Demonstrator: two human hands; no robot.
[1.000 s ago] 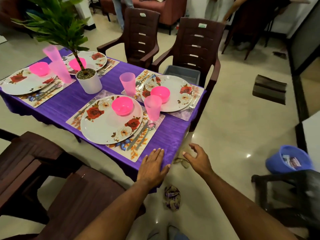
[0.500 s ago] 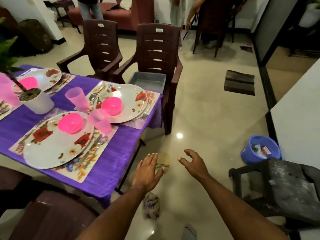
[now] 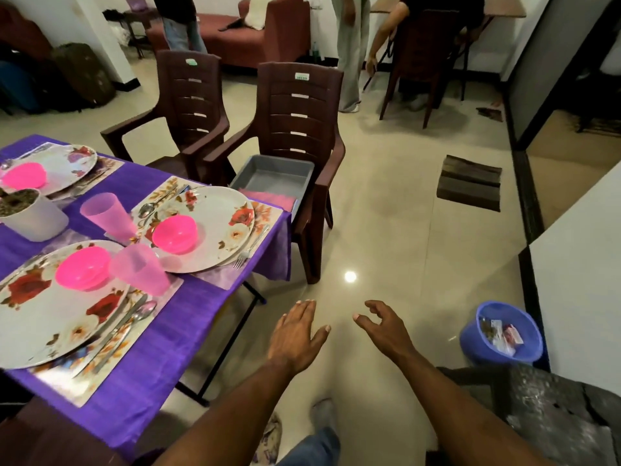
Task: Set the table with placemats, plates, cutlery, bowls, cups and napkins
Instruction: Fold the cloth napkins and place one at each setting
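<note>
Purple cloth is covering the table (image 3: 215, 317), and the settings in view are looking nearly complete. At the near setting, a floral placemat (image 3: 134, 361) is lying under a floral plate (image 3: 50, 317), a pink bowl (image 3: 83, 268) is sitting on that plate, a pink cup (image 3: 141, 269) is standing just beside the bowl, and cutlery (image 3: 126, 322) is resting along the plate's right edge. The far-side setting is being shown with its plate (image 3: 215, 227), pink bowl (image 3: 174, 234), pink cup (image 3: 106, 215), a spoon (image 3: 151, 206) at the upper left and a fork (image 3: 250, 247) at the right edge. A third plate with a bowl (image 3: 25, 174) is partly in view at the far left, next to a white plant pot (image 3: 33, 213). No napkins are being seen on the table; napkins are judged to be the step left. A grey tray (image 3: 272, 173) is sitting on a brown chair (image 3: 295, 129) at the table end, with something pink (image 3: 272, 198) at its near edge, possibly napkins, though this cannot be told. The left hand (image 3: 295, 334) is being held out flat over the floor, fingers straight, holding nothing. The right hand (image 3: 383, 326) is being held beside it, fingers loosely curled and spread, also holding nothing. A blue bin (image 3: 500, 334) is standing on the floor at the right.
</note>
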